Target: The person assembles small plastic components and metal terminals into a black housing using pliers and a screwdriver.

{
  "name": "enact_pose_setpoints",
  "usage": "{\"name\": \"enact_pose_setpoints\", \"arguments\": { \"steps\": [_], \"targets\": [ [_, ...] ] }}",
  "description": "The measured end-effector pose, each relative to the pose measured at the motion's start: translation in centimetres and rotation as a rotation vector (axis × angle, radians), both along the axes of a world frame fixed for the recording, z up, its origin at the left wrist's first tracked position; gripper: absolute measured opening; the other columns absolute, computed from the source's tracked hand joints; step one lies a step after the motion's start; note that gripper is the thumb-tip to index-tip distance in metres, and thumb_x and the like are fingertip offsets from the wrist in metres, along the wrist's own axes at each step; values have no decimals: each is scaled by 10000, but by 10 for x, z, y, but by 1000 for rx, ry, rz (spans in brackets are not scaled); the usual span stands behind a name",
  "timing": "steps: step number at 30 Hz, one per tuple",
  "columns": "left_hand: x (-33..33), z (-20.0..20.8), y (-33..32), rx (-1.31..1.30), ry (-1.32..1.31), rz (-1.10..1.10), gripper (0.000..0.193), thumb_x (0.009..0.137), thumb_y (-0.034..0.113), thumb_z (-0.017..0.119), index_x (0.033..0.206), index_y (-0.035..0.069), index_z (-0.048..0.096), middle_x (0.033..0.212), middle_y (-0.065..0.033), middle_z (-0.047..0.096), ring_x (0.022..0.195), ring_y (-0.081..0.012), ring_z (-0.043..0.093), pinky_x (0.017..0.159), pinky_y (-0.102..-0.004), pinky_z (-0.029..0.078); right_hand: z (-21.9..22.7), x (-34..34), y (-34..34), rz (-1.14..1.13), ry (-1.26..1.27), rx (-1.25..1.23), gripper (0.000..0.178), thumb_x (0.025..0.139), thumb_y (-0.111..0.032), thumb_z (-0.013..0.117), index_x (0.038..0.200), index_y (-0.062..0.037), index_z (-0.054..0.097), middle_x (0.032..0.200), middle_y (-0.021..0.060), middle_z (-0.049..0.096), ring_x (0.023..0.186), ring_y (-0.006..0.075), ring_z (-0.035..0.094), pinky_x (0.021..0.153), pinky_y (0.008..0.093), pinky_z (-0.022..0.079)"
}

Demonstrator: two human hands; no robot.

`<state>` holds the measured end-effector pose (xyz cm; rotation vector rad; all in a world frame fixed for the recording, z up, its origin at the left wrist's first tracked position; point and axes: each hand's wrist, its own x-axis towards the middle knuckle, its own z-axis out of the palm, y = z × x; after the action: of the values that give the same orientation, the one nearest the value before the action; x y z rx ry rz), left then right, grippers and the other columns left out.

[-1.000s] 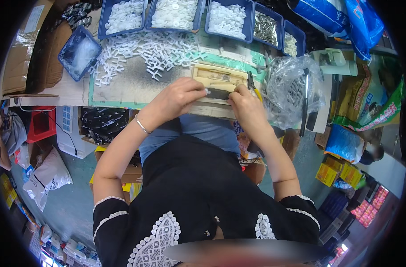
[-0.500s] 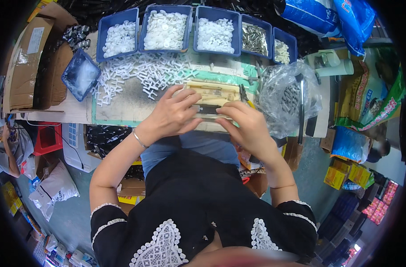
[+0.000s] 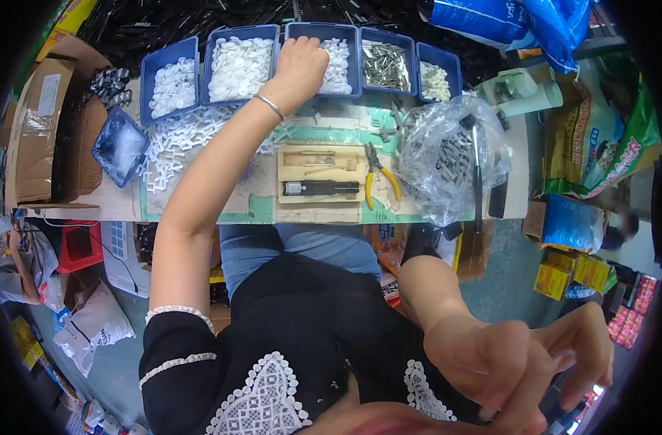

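Observation:
My left hand (image 3: pixel 302 69) reaches to the blue bin (image 3: pixel 358 72) of small white plastic pieces (image 3: pixel 336 65), third from the left. Its fingers curl down, and their tips and anything between them are hidden. Close to the camera, my right hand (image 3: pixel 516 366) is raised over the right side of my lap, fingers bent but apart, with nothing visible in it. On the table in front of me lies a pale wooden fixture (image 3: pixel 320 154) with a black bar-shaped part (image 3: pixel 320 188) in its near slot. Pliers with yellow handles (image 3: pixel 376 168) lie against its right side.
Neighbouring bins hold white discs (image 3: pixel 240 69), metal pins (image 3: pixel 385 65) and cream pieces (image 3: pixel 434 83). Loose white branched pieces (image 3: pixel 175 148) cover the table's left. A clear bag of grey parts (image 3: pixel 450 156) stands right; a cardboard box (image 3: pixel 44 130) stands far left.
My left hand has left the fixture and gone forward to the bin. The right hand has drawn back and up toward the camera. The fixture, black part and pliers now show uncovered.

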<state>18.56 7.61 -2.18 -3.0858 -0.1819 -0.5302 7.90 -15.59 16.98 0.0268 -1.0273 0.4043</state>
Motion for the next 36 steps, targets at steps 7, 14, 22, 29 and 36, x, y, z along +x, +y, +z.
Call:
{"name": "enact_pose_setpoints", "arguments": {
  "steps": [7,14,22,29,36],
  "targets": [
    [1,-1,-3,-33,-98,-6,90,692,88,595,684,14,646,802,-117,610,817,-275,580,726,-382,436,8,20,-16,116,-58,-378,477,882,-117,522,1342,-147,398,1135,17,452,737,194,602,742,340,367],
    [-1,1,0,-427,-359,-16,82,706,82,587,697,0,582,662,-161,596,620,-317,607,575,-386,493,3,18,-25,341,80,-376,517,835,-154,609,1283,-89,359,1078,80,441,728,215,612,743,331,396],
    [-43,19,5,-1208,-466,73,285,741,70,656,1014,-10,660,787,-88,685,698,-102,648,634,-225,510,-74,129,30,-566,54,-927,168,874,-109,539,1009,-14,566,792,77,578,717,186,555,641,244,438],
    [-85,28,-20,-1916,-601,20,128,868,47,584,930,-65,588,845,-113,654,744,-144,658,632,-223,536,-165,222,59,-1375,-1562,-1670,155,744,-137,629,859,-40,664,865,153,648,809,314,591,771,421,410],
    [-120,31,-26,-2155,-509,78,173,908,132,565,1007,-9,555,929,-129,645,776,-165,652,665,-243,542,-166,219,72,-1395,-1619,-1685,84,725,-113,628,752,-52,680,733,136,654,754,329,610,708,421,425]
  ]
}}
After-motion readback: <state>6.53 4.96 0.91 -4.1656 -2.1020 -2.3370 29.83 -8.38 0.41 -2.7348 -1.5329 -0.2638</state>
